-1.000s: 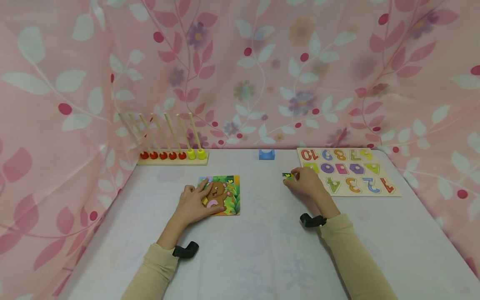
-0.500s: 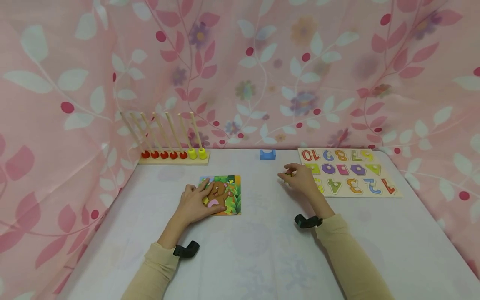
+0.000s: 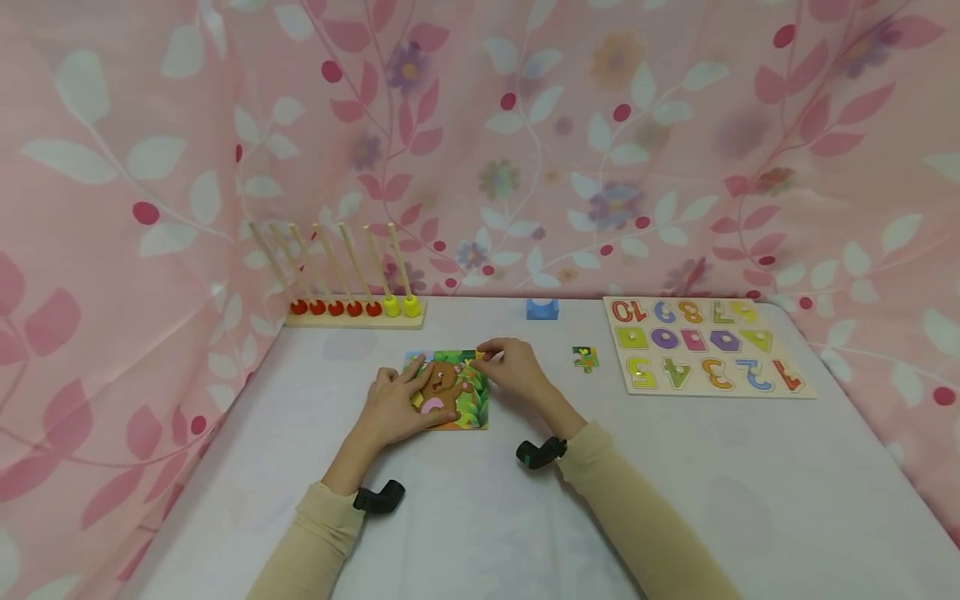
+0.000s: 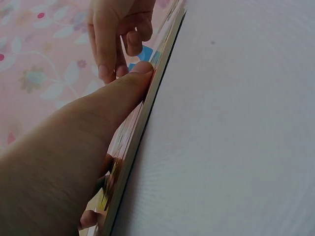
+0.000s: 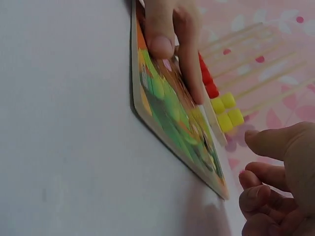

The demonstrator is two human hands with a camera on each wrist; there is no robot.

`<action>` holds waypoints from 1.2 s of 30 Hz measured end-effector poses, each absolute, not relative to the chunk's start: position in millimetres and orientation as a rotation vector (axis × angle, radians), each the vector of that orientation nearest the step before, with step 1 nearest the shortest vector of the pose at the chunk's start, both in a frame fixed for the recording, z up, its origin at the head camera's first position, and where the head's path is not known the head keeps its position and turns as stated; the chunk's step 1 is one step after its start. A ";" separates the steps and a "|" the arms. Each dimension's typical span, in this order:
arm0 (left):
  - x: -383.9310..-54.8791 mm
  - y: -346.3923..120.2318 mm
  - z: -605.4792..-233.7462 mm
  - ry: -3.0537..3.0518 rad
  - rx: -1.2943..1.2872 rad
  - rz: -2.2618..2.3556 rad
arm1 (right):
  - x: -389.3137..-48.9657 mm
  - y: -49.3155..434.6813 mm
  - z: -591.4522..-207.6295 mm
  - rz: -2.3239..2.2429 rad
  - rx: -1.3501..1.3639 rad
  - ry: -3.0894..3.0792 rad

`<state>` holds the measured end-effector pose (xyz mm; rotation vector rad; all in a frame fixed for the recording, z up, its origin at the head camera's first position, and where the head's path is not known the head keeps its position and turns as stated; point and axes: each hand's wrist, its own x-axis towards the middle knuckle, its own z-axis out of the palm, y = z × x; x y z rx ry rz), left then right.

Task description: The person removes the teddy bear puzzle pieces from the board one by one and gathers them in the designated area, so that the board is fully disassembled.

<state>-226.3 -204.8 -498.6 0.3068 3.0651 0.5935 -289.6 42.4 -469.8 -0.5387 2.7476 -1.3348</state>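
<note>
A bear jigsaw board [image 3: 472,408] lies flat on the table, left of centre in the head view. My left hand [image 3: 392,407] rests across its left part, fingers spread over the bear and thumb along the near edge. Beside the board's far right corner hovers my right hand [image 3: 517,371], fingers loosely bent. The right wrist view shows that hand [image 5: 278,182] with a gap between thumb and fingers and nothing held. A small green jigsaw piece [image 3: 586,358] with a yellow patch lies alone on the table to its right.
A wooden number-and-shape puzzle board [image 3: 716,392] lies at the right. A bead-counting rack [image 3: 356,321] with red and yellow beads and upright pegs stands at the back left. A blue notched block [image 3: 542,310] sits at the back edge before the pink curtain [image 3: 420,183].
My right hand has let go of the green jigsaw piece, leaving it on the table, and moved left to the bear board's corner. My left hand stays on the board.
</note>
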 end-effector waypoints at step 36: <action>-231.4 -205.7 -498.9 3.083 0.243 0.710 | -271.6 -24.7 -493.0 -1.321 -0.134 3.028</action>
